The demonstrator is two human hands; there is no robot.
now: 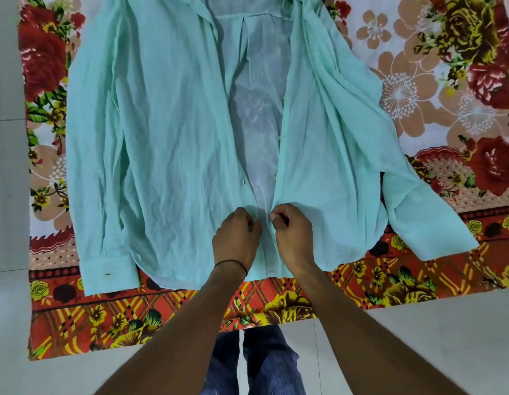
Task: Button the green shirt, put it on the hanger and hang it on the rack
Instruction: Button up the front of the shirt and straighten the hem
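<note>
The pale green shirt [167,132] lies flat on a flowered sheet, its front open down the middle so the thin back panel shows through. Both sleeves run down the sides, their cuffs near the hem. My left hand [237,238] pinches the edge of the left front panel close to the hem. My right hand [291,233] pinches the edge of the right front panel just beside it, the two edges drawn almost together there. No hanger or rack is in view.
The flowered sheet [447,95] covers a raised surface and drapes over its front edge. Pale floor tiles [418,332] lie below, with my legs in blue jeans [264,363] standing against the front edge. A grey wall or floor strip runs along the left.
</note>
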